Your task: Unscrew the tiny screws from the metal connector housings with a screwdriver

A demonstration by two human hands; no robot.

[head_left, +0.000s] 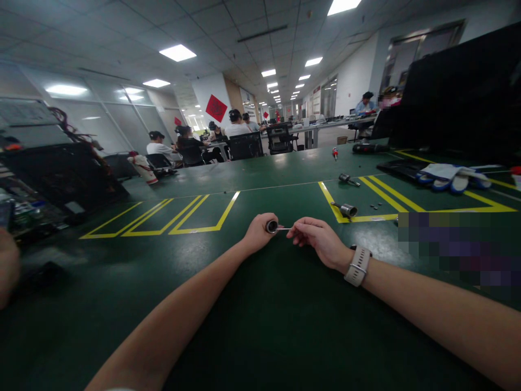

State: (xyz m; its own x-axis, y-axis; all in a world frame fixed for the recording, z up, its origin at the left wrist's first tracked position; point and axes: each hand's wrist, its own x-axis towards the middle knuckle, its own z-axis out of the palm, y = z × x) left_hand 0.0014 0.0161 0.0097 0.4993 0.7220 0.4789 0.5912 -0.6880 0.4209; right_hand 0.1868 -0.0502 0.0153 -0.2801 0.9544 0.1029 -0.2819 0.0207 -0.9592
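My left hand is closed around a hole saw, a short metal cup whose round open end faces me. A thin metal rod spans the gap between my hands, its near end by the cup's side. My right hand pinches the other end of this rod, with a light-banded watch on the wrist. Both hands are just above the green table. Further off to the right, a second hole saw lies on its side by the yellow tape, and another lies behind it.
Several small dark pieces lie right of the hole saws. Behind are a red screwdriver, a black power drill and white-and-blue gloves. A black monitor stands far right. Another person's hand shows at the left edge.
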